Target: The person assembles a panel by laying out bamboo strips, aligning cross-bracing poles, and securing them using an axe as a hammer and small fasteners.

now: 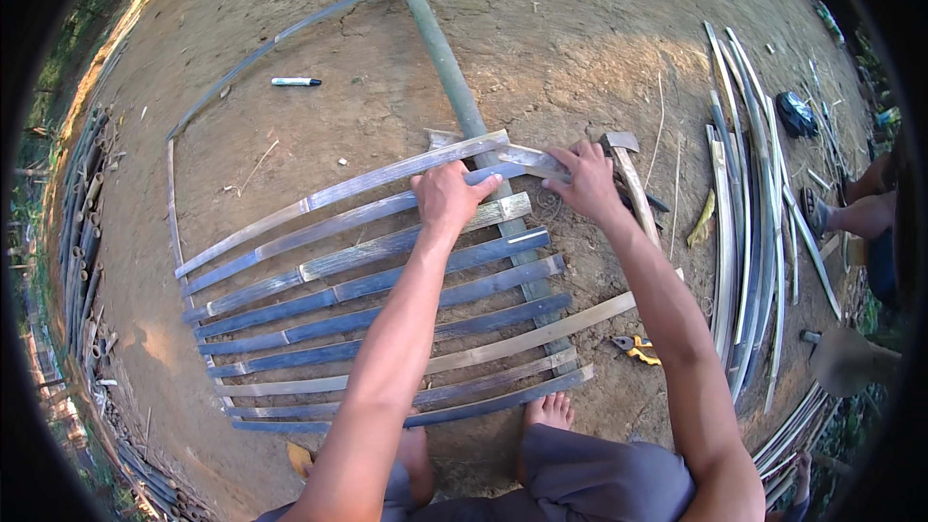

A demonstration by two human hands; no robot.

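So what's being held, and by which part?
The left hand grips a bluish bamboo strip near its right end; the right hand seems to pinch a pale piece by its right end.

Here's a bluish-grey bamboo slat, gently bowed, pinned beneath the left hand and sweeping off to its left, while a short pale strip sits right at the fingers of the right hand! More slats line up nearer than both hands, crossing a straight green pole that stretches beyond them.
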